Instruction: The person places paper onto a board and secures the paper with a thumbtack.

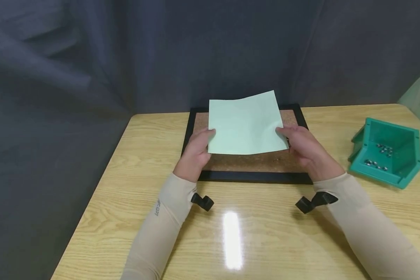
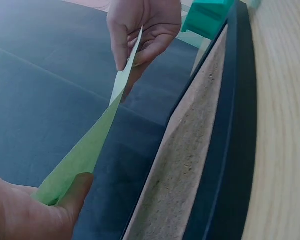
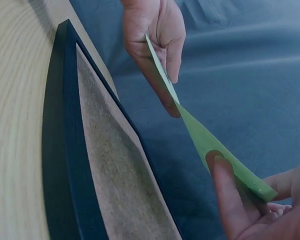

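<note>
A pale green sheet of paper (image 1: 246, 124) is held up between both hands over a black-framed cork board (image 1: 255, 163). My left hand (image 1: 195, 152) pinches its left edge, thumb on the near face and fingers behind. At the right edge, my right hand (image 1: 305, 149) pinches it the same way, near the lower corner. Seen from the left wrist, the paper (image 2: 90, 150) is nearly edge-on, slightly twisted, and raised above the cork (image 2: 182, 160). The right wrist view shows the same gap between the sheet (image 3: 210, 140) and the board's frame (image 3: 77, 150).
On the right of the wooden table (image 1: 259, 233) stands a green bin (image 1: 388, 151) with several small metal pieces (image 1: 376, 165) inside. A dark cloth (image 1: 231, 50) hangs behind the table and along its left side.
</note>
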Demonstrator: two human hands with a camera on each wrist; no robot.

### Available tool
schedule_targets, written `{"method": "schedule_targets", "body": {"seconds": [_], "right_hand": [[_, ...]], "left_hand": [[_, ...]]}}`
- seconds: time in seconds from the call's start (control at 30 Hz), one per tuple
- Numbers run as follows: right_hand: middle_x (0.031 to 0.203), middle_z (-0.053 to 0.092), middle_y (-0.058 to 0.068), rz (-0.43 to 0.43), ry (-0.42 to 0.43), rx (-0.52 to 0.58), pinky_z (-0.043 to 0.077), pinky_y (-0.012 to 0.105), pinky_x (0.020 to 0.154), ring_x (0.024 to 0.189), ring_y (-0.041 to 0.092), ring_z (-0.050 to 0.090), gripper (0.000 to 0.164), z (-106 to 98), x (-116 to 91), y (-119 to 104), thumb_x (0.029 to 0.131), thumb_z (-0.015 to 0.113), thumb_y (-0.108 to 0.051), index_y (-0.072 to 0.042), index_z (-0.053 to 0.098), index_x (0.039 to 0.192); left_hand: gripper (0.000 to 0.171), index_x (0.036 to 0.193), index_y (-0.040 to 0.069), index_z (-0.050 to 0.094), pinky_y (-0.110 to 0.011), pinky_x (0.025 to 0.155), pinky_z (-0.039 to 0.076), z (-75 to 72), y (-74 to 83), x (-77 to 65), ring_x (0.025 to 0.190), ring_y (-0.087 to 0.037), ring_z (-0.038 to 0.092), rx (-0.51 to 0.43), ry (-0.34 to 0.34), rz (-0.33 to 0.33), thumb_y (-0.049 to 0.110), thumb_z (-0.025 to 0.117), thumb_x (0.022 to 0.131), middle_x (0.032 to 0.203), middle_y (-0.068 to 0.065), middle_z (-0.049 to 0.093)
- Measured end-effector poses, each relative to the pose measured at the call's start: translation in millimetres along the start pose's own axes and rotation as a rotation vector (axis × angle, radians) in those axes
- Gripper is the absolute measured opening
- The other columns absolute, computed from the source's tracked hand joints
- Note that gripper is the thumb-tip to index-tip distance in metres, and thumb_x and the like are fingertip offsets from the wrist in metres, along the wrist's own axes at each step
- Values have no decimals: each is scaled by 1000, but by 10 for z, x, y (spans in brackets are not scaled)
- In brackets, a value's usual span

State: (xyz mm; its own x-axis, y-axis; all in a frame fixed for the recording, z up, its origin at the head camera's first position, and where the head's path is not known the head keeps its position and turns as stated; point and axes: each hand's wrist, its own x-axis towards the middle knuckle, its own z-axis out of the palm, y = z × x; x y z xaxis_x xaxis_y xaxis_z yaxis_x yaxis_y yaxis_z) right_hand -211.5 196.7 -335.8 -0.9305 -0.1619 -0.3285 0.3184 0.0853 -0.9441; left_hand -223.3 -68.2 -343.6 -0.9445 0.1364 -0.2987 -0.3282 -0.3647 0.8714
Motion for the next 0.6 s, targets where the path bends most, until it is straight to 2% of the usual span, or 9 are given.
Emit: {"method": "schedule_targets", "body": {"seconds": [0.1,0.23,0.33,0.47,0.57,0.6], "right_hand": [[114,56,-10,11,5,-4,53,15,82,93,-6,63,57,-7,22,26,108,37,-32,-6,26,158],[106,61,-13,8,10,2,54,17,81,89,-6,66,57,-19,40,49,108,36,-31,-5,26,157],[99,62,-16,2,7,14,55,17,79,87,-5,66,57,-24,49,63,108,36,-29,-2,26,157],[94,64,-18,12,5,4,56,18,78,85,-5,67,57,-23,66,87,108,36,-29,0,27,156],[93,64,-18,24,0,-9,56,18,80,86,-4,67,57,-19,83,109,108,35,-31,0,28,155],[93,64,-18,26,1,-12,56,18,81,86,-4,67,57,-17,88,116,108,35,-31,0,28,155]], "left_hand": [[39,140,-7,47,-38,110,38,21,-40,24,132,-25,39,-12,13,-5,5,44,103,144,-16,41],[42,142,-7,41,-45,121,22,41,-75,61,135,-27,34,-45,51,-16,0,45,100,148,-18,35],[44,143,-7,40,-48,122,16,44,-88,75,135,-27,32,-56,61,-19,0,44,100,148,-18,35],[41,141,-7,44,-42,116,29,47,-106,83,126,-24,39,-55,56,-25,-1,41,101,143,-16,42],[40,140,-7,44,-40,111,31,51,-116,93,119,-23,41,-62,86,-42,-2,43,100,138,-14,43],[41,140,-7,43,-41,113,28,51,-118,98,119,-23,40,-63,99,-49,-2,44,100,138,-14,42]]}}
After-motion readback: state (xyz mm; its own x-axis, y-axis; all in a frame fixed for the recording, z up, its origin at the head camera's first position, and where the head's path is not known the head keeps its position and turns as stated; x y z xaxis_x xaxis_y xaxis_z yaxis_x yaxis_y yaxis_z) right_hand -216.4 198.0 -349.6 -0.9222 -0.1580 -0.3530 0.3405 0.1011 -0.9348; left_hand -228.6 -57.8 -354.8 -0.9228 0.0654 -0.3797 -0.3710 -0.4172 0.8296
